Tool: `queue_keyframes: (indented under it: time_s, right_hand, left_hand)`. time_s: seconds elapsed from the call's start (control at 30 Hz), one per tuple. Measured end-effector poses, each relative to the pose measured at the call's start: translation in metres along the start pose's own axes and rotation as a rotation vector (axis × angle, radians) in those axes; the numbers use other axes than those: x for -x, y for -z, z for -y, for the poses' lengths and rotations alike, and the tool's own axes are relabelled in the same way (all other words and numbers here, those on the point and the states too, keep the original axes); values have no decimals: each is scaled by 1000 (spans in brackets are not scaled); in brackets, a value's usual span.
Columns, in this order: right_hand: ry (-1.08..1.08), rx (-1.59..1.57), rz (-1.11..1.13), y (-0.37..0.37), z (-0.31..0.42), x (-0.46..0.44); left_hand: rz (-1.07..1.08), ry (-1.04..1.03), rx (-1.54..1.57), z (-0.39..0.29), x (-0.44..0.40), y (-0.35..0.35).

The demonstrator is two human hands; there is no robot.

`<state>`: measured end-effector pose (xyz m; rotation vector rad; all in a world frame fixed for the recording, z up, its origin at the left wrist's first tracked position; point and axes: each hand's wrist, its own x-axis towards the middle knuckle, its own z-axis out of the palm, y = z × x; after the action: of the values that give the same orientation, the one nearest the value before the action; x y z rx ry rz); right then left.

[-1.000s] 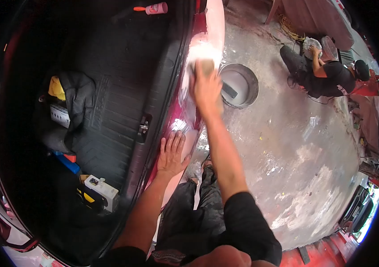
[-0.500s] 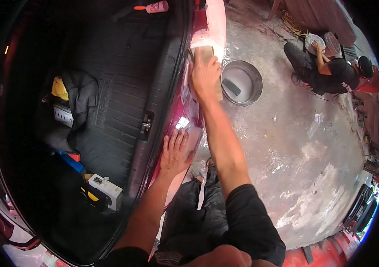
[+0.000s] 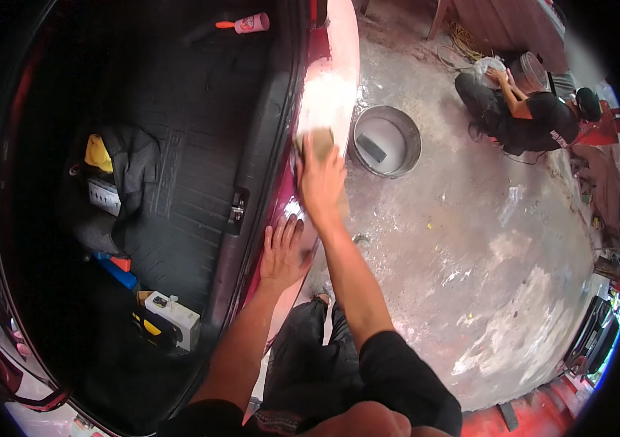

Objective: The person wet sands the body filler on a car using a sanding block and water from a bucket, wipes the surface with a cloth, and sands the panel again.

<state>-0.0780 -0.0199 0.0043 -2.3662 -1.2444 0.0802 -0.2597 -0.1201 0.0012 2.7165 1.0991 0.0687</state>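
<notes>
The dark cargo bed (image 3: 197, 146) fills the left half of your frame, and the wet-patched floor (image 3: 463, 247) takes up most of the right. Between them the pale-and-red body panel (image 3: 330, 102) runs as a narrow strip from top center down to lower center. The round bucket (image 3: 419, 146) stands on the floor just right of that strip. Your right hand (image 3: 321, 182) is at center, your left hand (image 3: 282, 255) below and to its left; the left rests spread and flat on the panel, grasping nothing. The tan pad (image 3: 320, 137) lies on the panel directly beneath your right hand, whose fingers are closed over it. One end juts past the fingertips toward the top of the frame, and more shows right of the hand, so its long axis seems to run nearly up and down, along the strip. Your left stays clear, well short of it.
</notes>
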Motion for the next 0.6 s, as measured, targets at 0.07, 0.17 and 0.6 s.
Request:
queue_keyframes:
  time_s: [0.07,0.17,0.6]
  right_hand:
    - [27,23,98,11,-6,9]
    - [129,32,-105,0,-16,-70]
    - [137,139,-57,6,-39,-15]
  left_hand:
    - [-13,1,8,2,1,-3]
    - [78,0,-60,0,1,6]
    - [59,-1,-36,3,5,-7]
